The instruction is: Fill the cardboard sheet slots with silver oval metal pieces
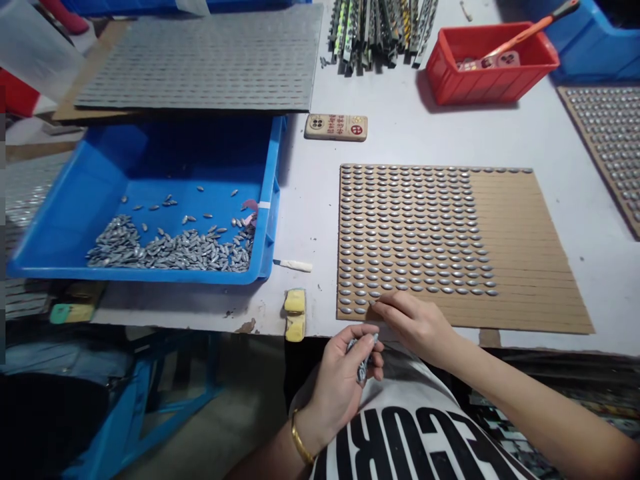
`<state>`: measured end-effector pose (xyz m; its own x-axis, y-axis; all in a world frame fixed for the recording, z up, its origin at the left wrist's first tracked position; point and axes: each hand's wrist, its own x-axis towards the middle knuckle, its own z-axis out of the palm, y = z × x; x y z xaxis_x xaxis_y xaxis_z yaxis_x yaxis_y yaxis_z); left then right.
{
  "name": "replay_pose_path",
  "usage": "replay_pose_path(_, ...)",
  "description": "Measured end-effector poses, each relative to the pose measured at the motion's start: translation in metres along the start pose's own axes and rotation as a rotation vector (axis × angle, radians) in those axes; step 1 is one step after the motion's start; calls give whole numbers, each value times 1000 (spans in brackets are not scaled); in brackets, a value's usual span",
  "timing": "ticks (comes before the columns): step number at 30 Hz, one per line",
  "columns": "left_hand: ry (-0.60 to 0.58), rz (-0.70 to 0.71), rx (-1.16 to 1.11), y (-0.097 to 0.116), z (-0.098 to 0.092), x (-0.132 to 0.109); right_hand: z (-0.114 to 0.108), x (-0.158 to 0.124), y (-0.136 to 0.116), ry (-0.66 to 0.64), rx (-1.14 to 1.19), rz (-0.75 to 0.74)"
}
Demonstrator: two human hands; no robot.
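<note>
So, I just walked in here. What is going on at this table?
Someone is working at a table with bare hands. Their left hand grips a bunch of small oval metal pieces, and their right hand is at the lower rows of a slotted brown board. Rows of the same pieces cover the left part of the board, and its right part is bare. More pieces lie in a blue plastic tray.

Place: we're in a small-parts workshop, at a long work table (pixel 400 133).
Bins: we see a blue plastic tray (pixel 270 200) of grey metal pieces (pixel 170 252) and a red plastic crate (pixel 493 83).
Jigs: we see a slotted cardboard board (pixel 525 267) filled with rows of those pieces.
</note>
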<state>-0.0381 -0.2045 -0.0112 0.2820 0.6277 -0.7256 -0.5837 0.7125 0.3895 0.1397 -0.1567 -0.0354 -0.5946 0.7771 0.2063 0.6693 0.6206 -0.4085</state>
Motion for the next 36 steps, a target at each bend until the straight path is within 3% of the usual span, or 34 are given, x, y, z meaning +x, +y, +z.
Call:
replay_pose_path(5, 20, 19, -18, 1, 2, -3, 0, 1, 0, -21, -29, 1)
replay_pose_path(8, 36, 51, -30, 0, 2, -5, -3, 3, -2, 32, 37, 37)
replay_pose_path(11, 42, 90, -22, -1, 3, -5, -14, 6, -10, 54, 306, 125)
replay_pose_path(14, 50, 113, 5, -2, 4, -4, -28, 8, -23, -75, 656, 233)
replay_pose_path(18, 37, 123, 57, -3, 4, -3, -34, 6, -30, -173, 807, 292)
replay_pose_path(21, 51, 113, 21, -1, 3, -4, -24, -1, -23, -55, 671, 248)
replay_pose_path(25, 82, 105, -5, 0, 3, -8, -1, -10, -11, 118, 287, 117)
replay_pose_path(31, 42, 83, 43, -4, 3, -11, 7, -9, -12, 68, 4, -12)
replay_pose_path(36, 27, 83, 63, -5, 1, -9, 4, -6, -13, 46, -31, -13)
